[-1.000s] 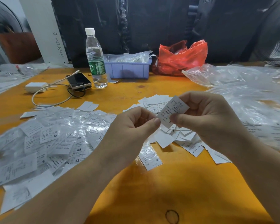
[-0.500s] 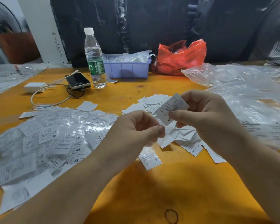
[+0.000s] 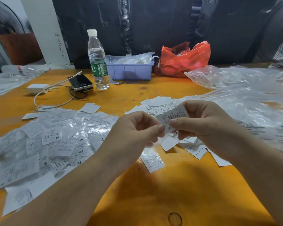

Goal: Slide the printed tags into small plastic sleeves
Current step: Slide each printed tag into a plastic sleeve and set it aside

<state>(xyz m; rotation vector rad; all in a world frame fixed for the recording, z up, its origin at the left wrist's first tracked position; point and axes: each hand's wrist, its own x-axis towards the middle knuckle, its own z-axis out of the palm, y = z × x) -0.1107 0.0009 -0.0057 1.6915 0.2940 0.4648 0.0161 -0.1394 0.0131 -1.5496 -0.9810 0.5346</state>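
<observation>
- A white printed tag (image 3: 173, 119) with an "S" on it is up in the air over the orange table (image 3: 153, 198), between both hands.
- The right hand (image 3: 209, 126) pinches the tag with its thumb on top and its curled fingers behind.
- The left hand (image 3: 134, 132) has its fingers curled in. Its thumb tip touches the tag's lower left corner. It is hard to tell if a clear sleeve is in that hand.
- Just under the hands lies one tag in a clear sleeve (image 3: 153, 160), flat on the table.
- Loose bare tags (image 3: 193, 147) lie in a heap below and behind the right hand.
- A big spread of sleeved tags (image 3: 55, 144) fills the left side.
- Crinkly clear plastic bags (image 3: 245, 101) pile up on the right.
- Farther back are a phone (image 3: 80, 82) with a white cable (image 3: 44, 101), a water bottle (image 3: 97, 61), a purple tray (image 3: 131, 70) and a red bag (image 3: 185, 59).
- Both forearms reach in from the bottom edge, and the hands meet in the middle.
</observation>
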